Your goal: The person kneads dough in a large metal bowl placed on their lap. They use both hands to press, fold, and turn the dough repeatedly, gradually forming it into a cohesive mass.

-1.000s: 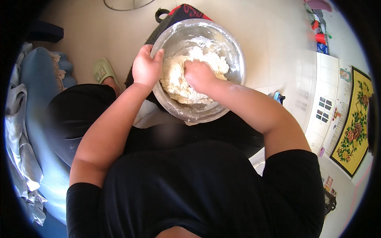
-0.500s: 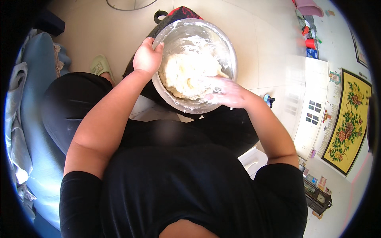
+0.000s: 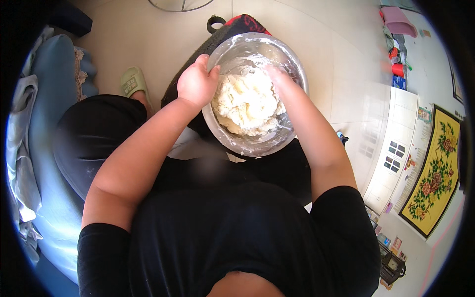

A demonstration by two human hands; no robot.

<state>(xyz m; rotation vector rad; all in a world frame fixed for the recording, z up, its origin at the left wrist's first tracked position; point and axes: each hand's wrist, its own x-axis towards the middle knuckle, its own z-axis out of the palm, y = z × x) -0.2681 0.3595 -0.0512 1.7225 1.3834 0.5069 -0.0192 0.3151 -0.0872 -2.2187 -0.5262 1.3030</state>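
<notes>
A wide metal bowl rests on a dark, red-patterned padded support in front of me. Inside lies a lumpy, pale mass of dough, with white smears up the bowl's wall. My left hand is closed on the left rim, its thumb over the edge. Reaching into the bowl, my right hand is at the far right side of the dough. Its fingers are blurred and partly hidden, so their shape is unclear.
A blue-covered sofa runs along my left. My foot in a green slipper stands on the tiled floor. Far right are a white cabinet and a yellow floral hanging. A round metal frame shows at the top.
My right hand has moved from the near right of the dough to its far side, uncovering the dough's middle. My left hand keeps the rim. The whole view has shifted slightly.
</notes>
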